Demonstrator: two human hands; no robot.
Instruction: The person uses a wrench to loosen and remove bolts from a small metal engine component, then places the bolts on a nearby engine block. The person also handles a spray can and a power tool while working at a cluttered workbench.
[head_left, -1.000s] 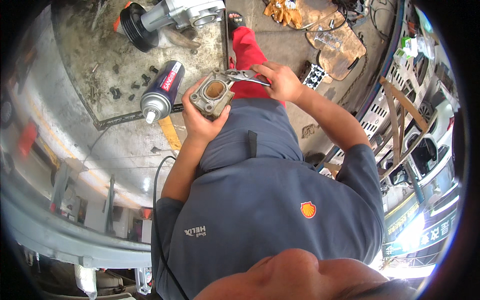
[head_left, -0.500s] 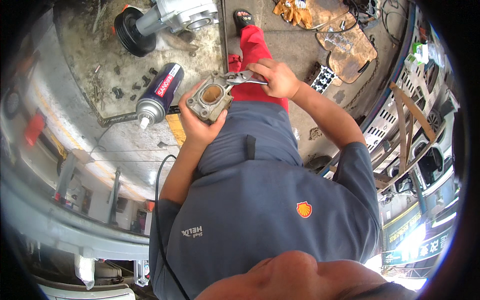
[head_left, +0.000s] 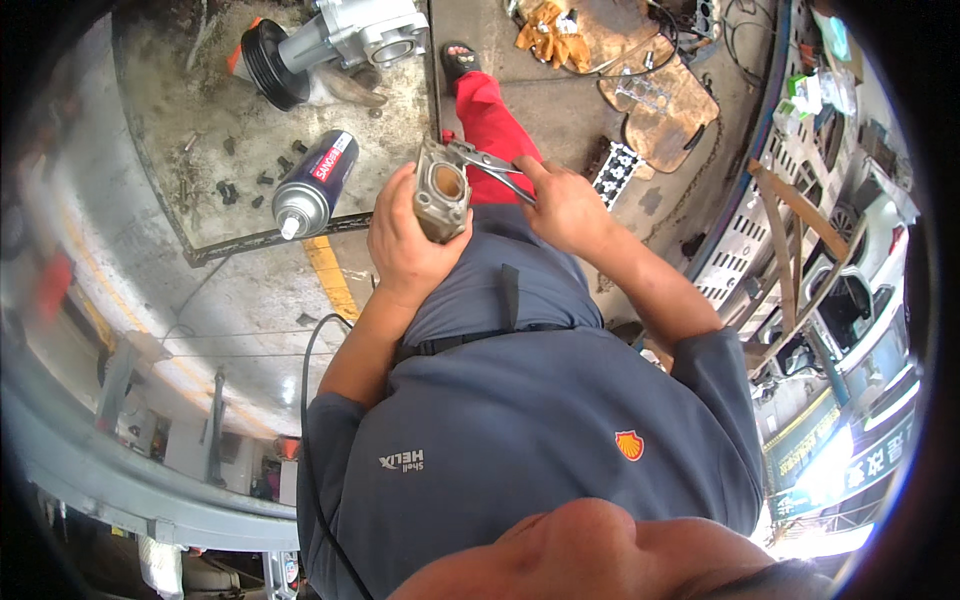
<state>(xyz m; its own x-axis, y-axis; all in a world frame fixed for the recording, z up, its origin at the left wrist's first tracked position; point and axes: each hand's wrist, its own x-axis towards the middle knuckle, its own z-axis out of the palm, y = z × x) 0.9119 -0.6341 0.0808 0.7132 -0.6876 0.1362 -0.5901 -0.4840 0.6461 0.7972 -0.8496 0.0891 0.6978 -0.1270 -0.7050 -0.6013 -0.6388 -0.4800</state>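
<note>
My left hand [head_left: 405, 250] is wrapped round a small cast metal housing [head_left: 432, 222], held in front of my waist. A round bore with a brownish inside shows in its face. In my right hand [head_left: 572, 210] are the handles of metal pliers [head_left: 492, 163]. The jaws of the pliers are at the housing's far edge; whether they grip anything there is too small to tell. A dark spray can [head_left: 318, 180] with a white nozzle lies on the worktable [head_left: 175, 85], left of the housing. Several dark bolts [head_left: 228, 192] are scattered beside the can.
A silver machine part [head_left: 365, 35] with a black pulley [head_left: 275, 65] rests at the table's far side. On the floor to the right are orange-brown gloves [head_left: 552, 38], stained cardboard [head_left: 670, 125] and a metal block with holes [head_left: 617, 172]. A black cable [head_left: 305, 420] hangs by my left arm.
The housing has turned in my left hand, showing more of its side, and has shifted slightly right. My right hand has moved a little nearer to my body, with more of the pliers' handles showing.
</note>
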